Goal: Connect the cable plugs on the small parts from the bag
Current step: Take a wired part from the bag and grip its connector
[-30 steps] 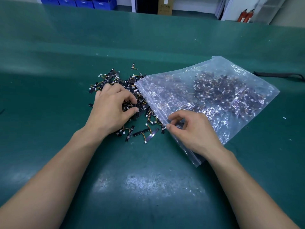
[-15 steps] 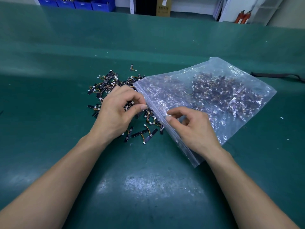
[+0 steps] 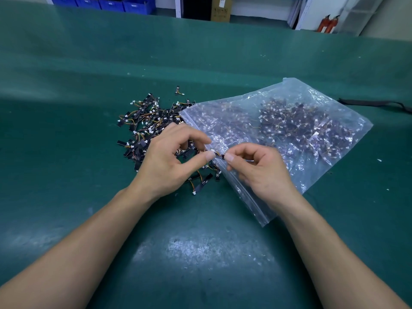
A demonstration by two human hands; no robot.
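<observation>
Four blue bins [image 3: 100, 2] are lined up on the floor at the far left, beyond a table [image 3: 66, 163] covered in green matting. On the mat, left of centre, a loose heap of parts [image 3: 145, 121] is spread out: black strips with orange and yellow leads and white plugs, too many and too tangled to be counted. A single stray part [image 3: 177, 90] is seen lying apart at the heap's far edge.

The left hand [image 3: 169, 161] is held over the near side of the heap, its thumb and forefinger closed on one end of one small part [image 3: 219, 156], the other fingers curled loosely above. The opposite end of that piece is pinched between thumb and forefinger of the right hand [image 3: 260, 170], the remaining fingers being folded in. The piece is thus held off the mat between the two hands, at the mouth of the bag [image 3: 334, 166]; a white plug is visible at its left end.

One clear zip bag is laid flat to the right, touching the heap and filled with many more of the same parts. One cardboard box [image 3: 220, 8] and two red fire extinguishers [image 3: 327, 23] are stood against the back wall, and one black strap [image 3: 374, 103] is left on the mat at far right.
</observation>
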